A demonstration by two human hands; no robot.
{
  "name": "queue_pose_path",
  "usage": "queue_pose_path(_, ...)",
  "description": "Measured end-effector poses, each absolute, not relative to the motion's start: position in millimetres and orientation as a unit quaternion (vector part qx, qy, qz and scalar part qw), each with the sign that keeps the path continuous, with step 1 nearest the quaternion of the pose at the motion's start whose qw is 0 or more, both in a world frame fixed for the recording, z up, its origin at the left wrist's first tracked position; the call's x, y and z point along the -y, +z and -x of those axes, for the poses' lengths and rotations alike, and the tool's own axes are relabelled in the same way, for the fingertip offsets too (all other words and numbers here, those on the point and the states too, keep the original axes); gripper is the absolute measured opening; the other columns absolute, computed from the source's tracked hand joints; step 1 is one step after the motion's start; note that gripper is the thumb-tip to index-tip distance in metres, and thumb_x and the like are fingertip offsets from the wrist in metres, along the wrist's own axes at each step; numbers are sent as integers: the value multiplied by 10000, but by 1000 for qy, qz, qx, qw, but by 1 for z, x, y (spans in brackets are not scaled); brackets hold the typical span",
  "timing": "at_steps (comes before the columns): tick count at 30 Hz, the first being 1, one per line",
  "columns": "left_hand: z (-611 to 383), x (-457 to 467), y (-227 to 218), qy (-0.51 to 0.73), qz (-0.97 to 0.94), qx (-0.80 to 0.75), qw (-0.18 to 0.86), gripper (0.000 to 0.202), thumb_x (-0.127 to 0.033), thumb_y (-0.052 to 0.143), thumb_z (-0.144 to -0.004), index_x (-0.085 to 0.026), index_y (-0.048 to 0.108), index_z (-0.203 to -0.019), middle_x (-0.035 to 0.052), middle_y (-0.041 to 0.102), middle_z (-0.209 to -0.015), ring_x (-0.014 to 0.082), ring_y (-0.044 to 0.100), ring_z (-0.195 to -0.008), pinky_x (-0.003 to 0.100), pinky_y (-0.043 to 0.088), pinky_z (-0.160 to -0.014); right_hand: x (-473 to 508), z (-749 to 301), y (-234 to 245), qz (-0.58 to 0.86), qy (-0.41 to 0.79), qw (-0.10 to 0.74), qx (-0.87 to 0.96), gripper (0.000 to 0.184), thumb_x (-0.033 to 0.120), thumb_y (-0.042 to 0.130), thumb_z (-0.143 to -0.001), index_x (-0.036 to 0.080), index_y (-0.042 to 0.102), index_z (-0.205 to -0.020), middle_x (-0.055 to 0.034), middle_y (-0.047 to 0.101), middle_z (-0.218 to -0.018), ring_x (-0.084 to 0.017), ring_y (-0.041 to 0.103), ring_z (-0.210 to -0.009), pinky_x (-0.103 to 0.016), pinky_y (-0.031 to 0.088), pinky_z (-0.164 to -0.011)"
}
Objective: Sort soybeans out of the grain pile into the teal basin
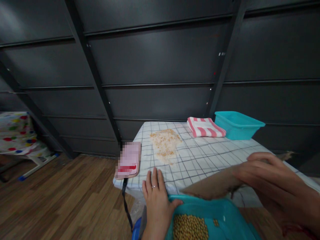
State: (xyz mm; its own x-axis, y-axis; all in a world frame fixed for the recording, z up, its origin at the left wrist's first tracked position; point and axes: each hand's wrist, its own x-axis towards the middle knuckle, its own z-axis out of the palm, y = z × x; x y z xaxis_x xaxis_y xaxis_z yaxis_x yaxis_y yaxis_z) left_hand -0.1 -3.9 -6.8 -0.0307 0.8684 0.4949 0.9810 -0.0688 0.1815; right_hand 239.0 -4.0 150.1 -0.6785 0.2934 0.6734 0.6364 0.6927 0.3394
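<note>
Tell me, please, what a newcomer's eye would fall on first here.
The turquoise bin of beans at the bottom edge would probably come first, with the right hand near it holding a flat brown object. Next might be the pale pile on the checked cloth, left of the striped towel.

A silvery ring (153,186) and a red band (292,229)

The left hand (158,201) wears the ring, which is slim, plain-looking and bright. The right hand (272,175) has the band at its wrist, thin, strand-like and blurred.
</note>
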Motion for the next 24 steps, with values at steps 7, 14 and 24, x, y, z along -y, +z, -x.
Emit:
queue_pose_path(7,-3,4,-4,-251,679,682,108,944,-450,684,-467,-90,287,-1243,186,363,-1292,354,247,-1203,553,236,-955,-32,-220,133,229,-336,273,872,346,-43,331,-690,145,494,-930,-46,593,-712,-156,507,-661,-356,383,-684)
queue_pose_path(14,-5,4,-4,-251,678,683,103,929,-437,683,-473,-84,289,-1236,183,372,-1284,359,259,-1194,564,251,-943,-51,-216,129,248,-365,261,858,345,-19,323,-703,138,545,-917,-48,584,-697,-156,494,-666,-339,367,-686)
queue_pose_path(24,-1,4,-10,-254,680,679,109,963,-445,677,-478,-106,238,-1265,174,348,-1304,357,229,-1210,563,240,-949,-47,-212,130,226,-348,289,863,331,-23,334,-702,123,518,-936,-57,582,-704,-160,488,-669,-343,377,-685)
